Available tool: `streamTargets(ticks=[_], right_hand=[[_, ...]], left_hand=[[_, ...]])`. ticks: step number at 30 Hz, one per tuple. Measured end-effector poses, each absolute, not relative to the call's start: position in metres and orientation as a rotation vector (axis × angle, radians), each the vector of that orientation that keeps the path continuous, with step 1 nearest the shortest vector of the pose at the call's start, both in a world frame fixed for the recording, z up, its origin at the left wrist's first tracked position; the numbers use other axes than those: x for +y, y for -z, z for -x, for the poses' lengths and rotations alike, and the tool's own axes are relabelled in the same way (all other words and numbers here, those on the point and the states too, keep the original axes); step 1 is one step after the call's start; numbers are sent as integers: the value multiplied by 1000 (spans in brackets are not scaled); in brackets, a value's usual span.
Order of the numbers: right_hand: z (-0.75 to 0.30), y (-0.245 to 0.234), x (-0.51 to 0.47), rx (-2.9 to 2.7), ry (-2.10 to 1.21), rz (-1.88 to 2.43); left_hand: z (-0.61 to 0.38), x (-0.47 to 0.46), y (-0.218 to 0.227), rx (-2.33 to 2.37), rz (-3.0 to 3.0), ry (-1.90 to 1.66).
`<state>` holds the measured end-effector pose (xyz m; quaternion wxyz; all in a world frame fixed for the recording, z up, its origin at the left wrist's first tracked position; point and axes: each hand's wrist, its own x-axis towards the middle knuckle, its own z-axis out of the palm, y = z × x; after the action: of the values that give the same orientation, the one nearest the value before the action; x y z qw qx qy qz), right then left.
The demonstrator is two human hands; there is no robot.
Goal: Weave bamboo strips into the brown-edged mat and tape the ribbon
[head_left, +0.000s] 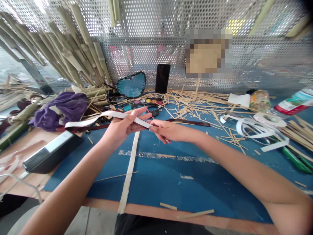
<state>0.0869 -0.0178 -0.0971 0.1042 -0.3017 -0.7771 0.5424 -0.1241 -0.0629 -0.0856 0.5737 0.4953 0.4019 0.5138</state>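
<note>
A narrow white strip (94,119) with a dark underside runs from a loop at the left, across my left hand, to my right hand. My left hand (121,127) holds it under the thumb, its other fingers stretched out below. Between thumb and fingertips, my right hand (163,129) pinches the strip near its right end, and the lower fingers curl underneath. Both hands are close together above the blue tabletop (190,195). A thin red line shows near the fingertips; what it is I cannot make out. A dark brown strip (193,122) lies behind my right hand.
Thin bamboo sticks (186,104) litter the back, near a phone (162,78) and a paint palette (141,102). Purple cloth (61,109) and a black box (53,151) are left. Right are a tape roll (269,119), white strips (256,132), a bottle (294,101) and a green-handled tool (294,160).
</note>
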Motion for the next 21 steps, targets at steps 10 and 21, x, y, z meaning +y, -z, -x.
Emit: streamTargets(ticks=[10, 21], right_hand=[[-82, 105, -17, -2145, -1480, 827], [-82, 86, -39, -2209, -774, 959]], left_hand=[[122, -67, 89, 778, -1129, -1195], [111, -67, 99, 997, -1437, -1206]])
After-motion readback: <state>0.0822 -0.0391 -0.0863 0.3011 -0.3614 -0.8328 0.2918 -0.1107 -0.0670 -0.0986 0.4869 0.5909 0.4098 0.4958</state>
